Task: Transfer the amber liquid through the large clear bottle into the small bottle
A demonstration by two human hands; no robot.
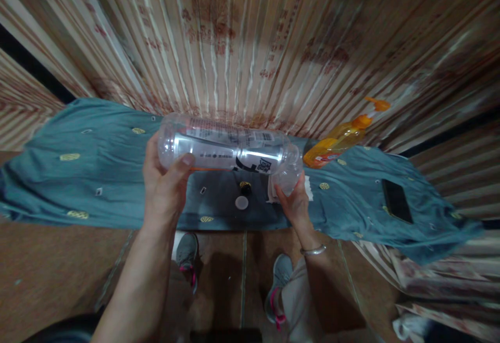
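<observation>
A large clear bottle with a silver label [219, 148] lies sideways in the air above the cloth-covered table. Around its wide left end, my left hand [166, 181] is closed, thumb on the label. At the bottle's right end, my right hand [294, 194] grips a small clear plastic container [287, 174] against the neck; whether their openings meet cannot be made out. Beneath the bottle, a white round lid [241, 203] and a small black cap [246, 189] rest on the cloth. White tissue [308, 188] lies partly hidden behind my right hand.
An orange pump bottle [338, 142] with yellow liquid stands at the table's back right. A black phone [397, 201] lies farther right on the teal cloth [117, 176]. A patterned curtain [250, 46] hangs behind the table.
</observation>
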